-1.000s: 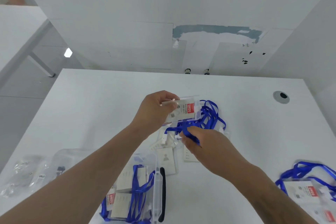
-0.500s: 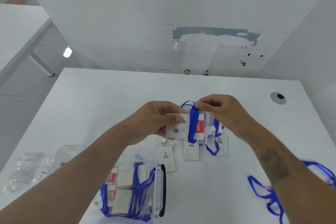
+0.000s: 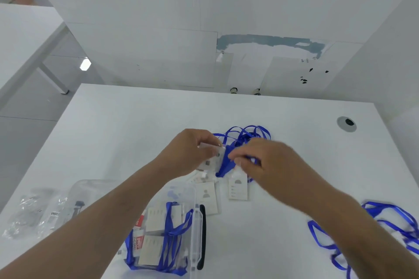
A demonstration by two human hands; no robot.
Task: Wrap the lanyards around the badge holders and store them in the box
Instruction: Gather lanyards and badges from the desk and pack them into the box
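My left hand (image 3: pixel 189 150) grips a clear badge holder (image 3: pixel 212 161) above the middle of the white table (image 3: pixel 113 124). Its blue lanyard (image 3: pixel 243 135) crosses the holder's right side and loops out behind both hands. My right hand (image 3: pixel 264 162) pinches that lanyard close against the holder. The clear plastic box (image 3: pixel 192 229) stands near the front edge, with wrapped badge holders (image 3: pixel 156 244) and blue straps inside it.
Loose paper badge inserts (image 3: pixel 237 189) lie between the hands and the box. More blue lanyards (image 3: pixel 385 222) lie at the front right. Crumpled clear bags (image 3: pixel 43 213) sit front left. A round cable grommet (image 3: pixel 346 123) is at the back right.
My right hand came up from below the holder, carried the lanyard over its top, then came down on the holder's right side. The holder sank slightly.
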